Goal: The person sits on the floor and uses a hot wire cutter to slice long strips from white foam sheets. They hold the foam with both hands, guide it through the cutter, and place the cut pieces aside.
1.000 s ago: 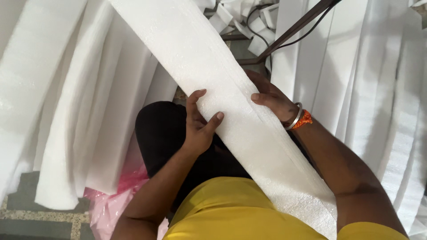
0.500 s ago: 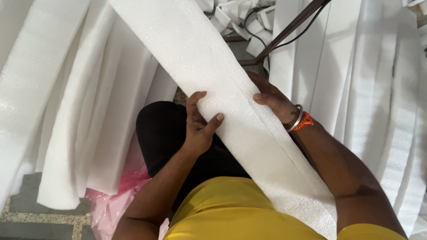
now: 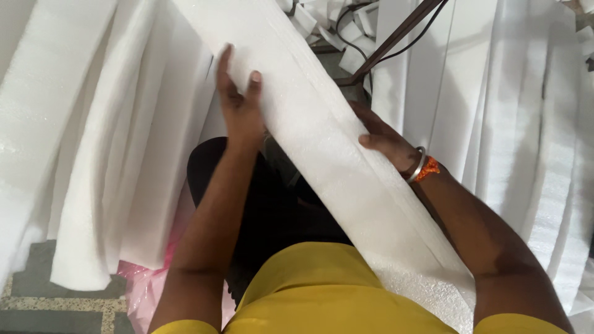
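A long white foam strip (image 3: 322, 154) is held slantwise across the lap. Left hand (image 3: 240, 99) is set on its near edge, thumb on top, fingers (image 3: 224, 68) stretched up along the edge, loosely together. Right hand (image 3: 383, 139) is clamped on the far edge, thumb over the top, other fingers hidden beneath. More foam sheets (image 3: 111, 154) hang just left of the left fingers; a pink bag (image 3: 145, 287) lies well below them.
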